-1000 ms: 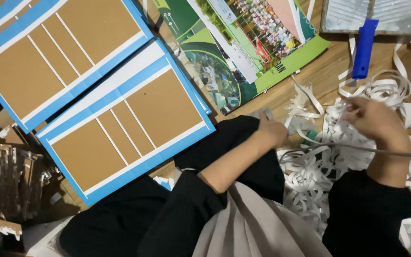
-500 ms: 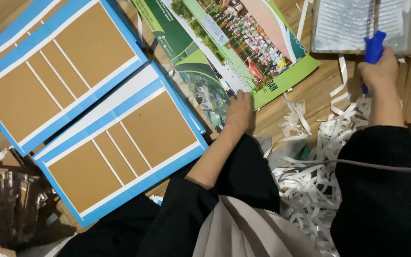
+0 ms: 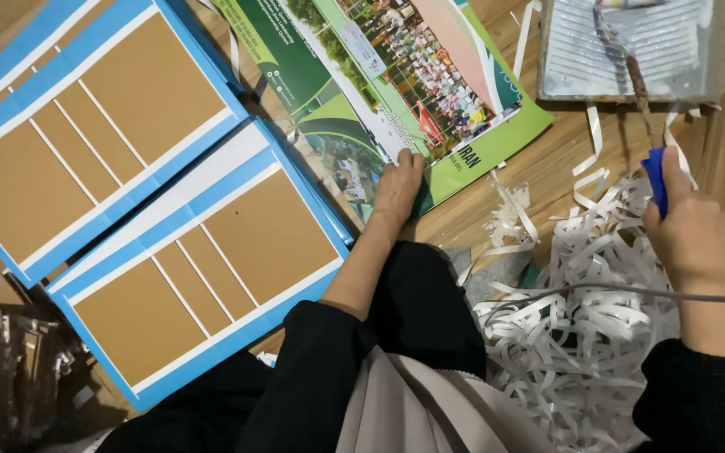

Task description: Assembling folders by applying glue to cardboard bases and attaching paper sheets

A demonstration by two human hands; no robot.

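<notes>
Left hand lay flat on the poster at centre; right hand, fingers gripping the blue brush, best dipped lightly in the tray.

Green printed sheet flat on floor; blue-handled tool upright in grip.

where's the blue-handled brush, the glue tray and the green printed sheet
blue-handled brush (image 3: 655, 178), head view, on the blue handle above the right hand's grip
glue tray (image 3: 719, 80), head view, on its right rim
green printed sheet (image 3: 283, 59), head view, on the dark green panel
</notes>
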